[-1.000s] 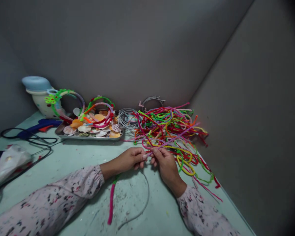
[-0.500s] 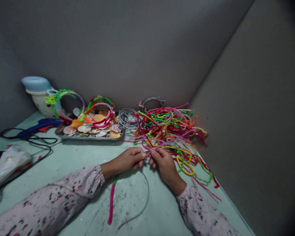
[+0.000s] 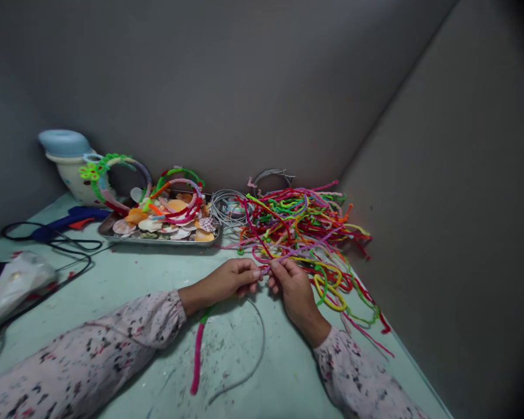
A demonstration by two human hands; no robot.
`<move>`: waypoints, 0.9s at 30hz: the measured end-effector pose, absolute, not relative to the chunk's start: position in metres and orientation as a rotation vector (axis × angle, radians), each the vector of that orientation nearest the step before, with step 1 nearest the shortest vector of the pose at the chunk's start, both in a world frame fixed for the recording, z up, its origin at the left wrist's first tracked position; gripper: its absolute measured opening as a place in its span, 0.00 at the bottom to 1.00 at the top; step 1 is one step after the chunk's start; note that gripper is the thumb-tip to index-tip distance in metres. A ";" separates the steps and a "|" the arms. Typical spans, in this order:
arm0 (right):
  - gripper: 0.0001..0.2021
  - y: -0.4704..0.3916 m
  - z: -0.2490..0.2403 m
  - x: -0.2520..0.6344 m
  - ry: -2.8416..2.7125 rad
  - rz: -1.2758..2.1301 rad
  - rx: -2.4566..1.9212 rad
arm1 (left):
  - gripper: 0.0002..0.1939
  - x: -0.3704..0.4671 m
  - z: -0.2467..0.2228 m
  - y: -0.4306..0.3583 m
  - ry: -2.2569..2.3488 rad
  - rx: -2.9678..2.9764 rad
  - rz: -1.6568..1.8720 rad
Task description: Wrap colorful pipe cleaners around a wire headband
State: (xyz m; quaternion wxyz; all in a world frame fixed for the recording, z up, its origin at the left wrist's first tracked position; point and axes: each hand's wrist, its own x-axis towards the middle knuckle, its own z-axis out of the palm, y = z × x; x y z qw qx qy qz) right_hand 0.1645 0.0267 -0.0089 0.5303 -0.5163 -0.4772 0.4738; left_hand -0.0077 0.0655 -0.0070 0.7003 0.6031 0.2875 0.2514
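Just in front of the heap of pipe cleaners, my two hands are close together. My left hand [image 3: 236, 279] is closed in a pinch around a bent grey wire [image 3: 262, 340], whose bare end curves down over the table. The wire's other side hangs below the left wrist, wrapped in pink pipe cleaner [image 3: 197, 361] with a little green above. My right hand [image 3: 293, 290] pinches a purple pipe cleaner [image 3: 266, 270] between thumb and forefinger. This strand spans the small gap between the fingertips; the point where it meets the wire is hidden by my left fingers.
Behind my hands lie tangled pipe cleaners [image 3: 303, 212] and coiled wire [image 3: 229, 208]. A metal tray [image 3: 166, 241] holds shells and wrapped hoops [image 3: 147, 174]. Leftward are a blue glue gun [image 3: 63, 224], its black cord, a plastic bag [image 3: 24, 279] and a blue-lidded container [image 3: 65, 142].
My right hand has shifted slightly right, away from my left, widening the gap with the purple pipe cleaner between them. The camera view has tilted a little.
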 end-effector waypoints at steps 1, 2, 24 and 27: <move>0.14 0.026 -0.008 0.164 -1.142 1.125 -1.236 | 0.16 -0.008 -0.007 0.065 0.652 1.356 0.562; 0.14 0.026 -0.008 0.164 -1.142 1.122 -1.238 | 0.16 -0.007 -0.007 0.065 0.663 1.369 0.563; 0.15 0.023 -0.010 0.164 -1.054 1.037 -1.260 | 0.09 -0.006 0.003 0.053 0.798 1.886 0.749; 0.15 0.023 -0.010 0.163 -1.060 1.038 -1.268 | 0.09 -0.007 0.005 0.052 0.813 1.986 0.764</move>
